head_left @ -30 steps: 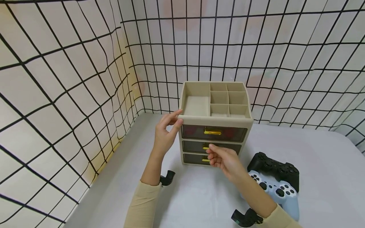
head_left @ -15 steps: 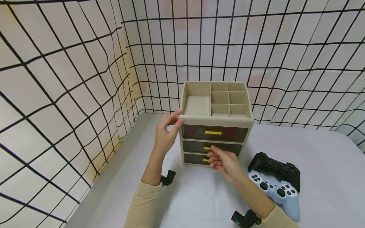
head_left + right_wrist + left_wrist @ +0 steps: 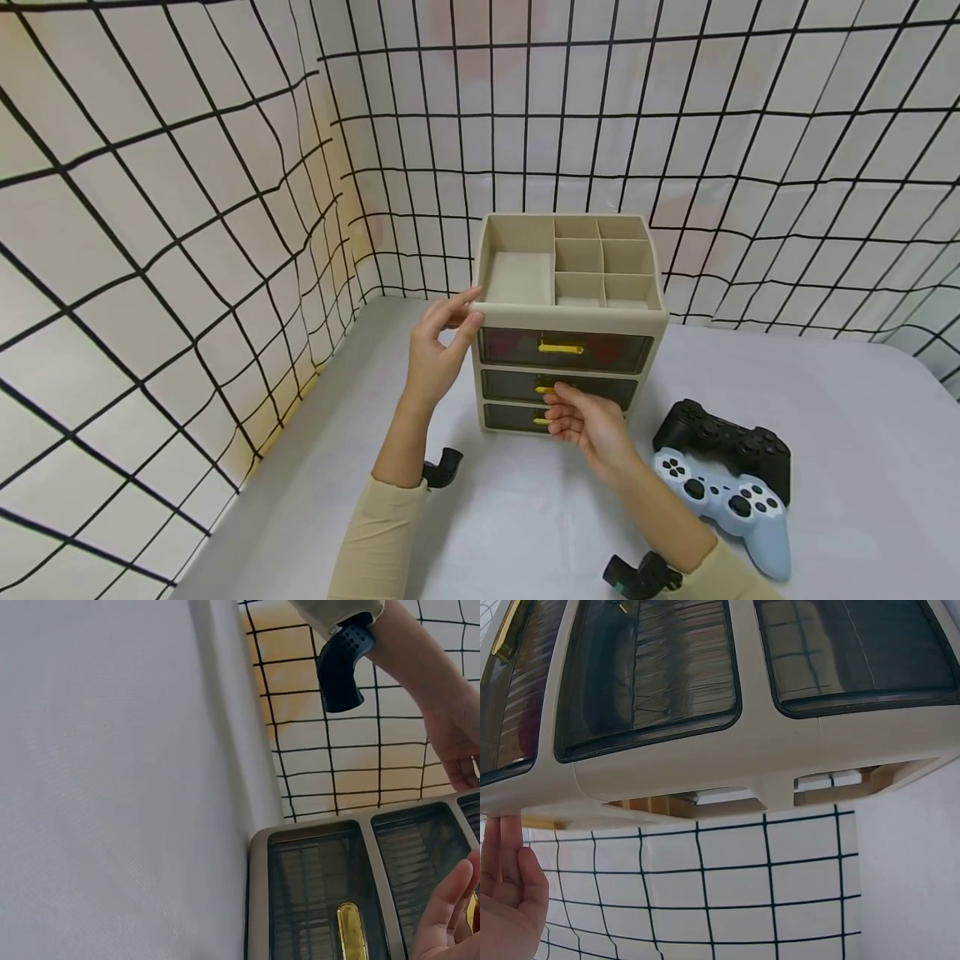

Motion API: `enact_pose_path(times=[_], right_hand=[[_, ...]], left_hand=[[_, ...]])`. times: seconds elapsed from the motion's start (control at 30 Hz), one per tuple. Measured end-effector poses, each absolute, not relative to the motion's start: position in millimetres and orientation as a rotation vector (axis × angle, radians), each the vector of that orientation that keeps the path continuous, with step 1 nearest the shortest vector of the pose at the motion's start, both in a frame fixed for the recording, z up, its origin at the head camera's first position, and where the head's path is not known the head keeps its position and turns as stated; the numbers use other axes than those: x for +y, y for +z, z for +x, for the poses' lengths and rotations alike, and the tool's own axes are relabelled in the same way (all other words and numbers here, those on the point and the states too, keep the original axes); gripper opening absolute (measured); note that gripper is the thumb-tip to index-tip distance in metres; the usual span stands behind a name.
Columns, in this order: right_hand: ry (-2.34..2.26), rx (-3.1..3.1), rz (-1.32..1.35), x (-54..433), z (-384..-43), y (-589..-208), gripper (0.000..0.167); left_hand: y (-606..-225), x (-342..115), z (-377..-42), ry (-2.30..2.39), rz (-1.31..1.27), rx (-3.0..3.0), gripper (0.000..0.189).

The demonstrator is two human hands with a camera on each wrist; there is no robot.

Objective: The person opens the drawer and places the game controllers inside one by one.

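Here we are at the cream drawer unit (image 3: 570, 317), upright on the white tabletop (image 3: 517, 517), all three dark see-through fronts sitting flush. We see reddish shapes behind its top drawer (image 3: 510, 350), and on its roof one large compartment at left, six small ones at right.

Now look at the unit's middle drawer (image 3: 506, 385): there's the right hand (image 3: 592, 421), fingers curled in, thumb and forefinger pinching the golden middle handle (image 3: 542, 389)! Over at the unit's left side we have the left hand (image 3: 441, 350), mostly open, fairly straight fingers touching the side, thumb at the front corner, nothing grasped.

Out to the unit's right and nearer us lies the black controller (image 3: 723, 446), with the light-blue controller (image 3: 731, 504) right up against it. Behind the unit, we've got black wire grid (image 3: 558, 175).
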State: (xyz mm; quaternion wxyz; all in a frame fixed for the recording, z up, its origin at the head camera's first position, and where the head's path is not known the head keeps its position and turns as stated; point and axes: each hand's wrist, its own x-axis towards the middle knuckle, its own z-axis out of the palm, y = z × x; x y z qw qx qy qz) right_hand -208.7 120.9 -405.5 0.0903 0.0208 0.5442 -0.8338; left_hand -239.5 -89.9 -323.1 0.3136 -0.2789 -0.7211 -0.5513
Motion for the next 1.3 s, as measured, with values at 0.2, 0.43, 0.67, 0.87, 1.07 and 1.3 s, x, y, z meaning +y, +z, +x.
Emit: enact_pose_path(times=[0.2,0.43,0.67,0.87,1.07,1.3], right_hand=[[-2.501,1.607,0.082,119.8,-208.1,-405.8,0.022],[-2.489,1.625,0.111,118.9,-203.0,-404.9,0.023],[-2.485,1.612,0.125,119.0,-196.7,-403.2,0.025],[-2.467,1.608,0.130,120.7,-190.3,-403.6,0.024],[-2.449,1.616,0.117,123.4,-181.7,-402.9,0.023],[-2.408,1.631,0.079,124.4,-172.5,-400.1,0.023]], left_hand=[[-323.0,-90.2,-239.4,-1.456,-0.740,-1.899,0.029],[-322.3,-90.6,-238.4,-1.457,-0.741,-1.901,0.030],[-322.3,-90.7,-238.2,-1.450,-0.741,-1.900,0.030],[-322.3,-90.0,-238.0,-1.450,-0.740,-1.894,0.029],[-322.6,-89.2,-238.5,-1.453,-0.740,-1.893,0.029],[-322.5,-90.1,-238.5,-1.460,-0.741,-1.899,0.030]])
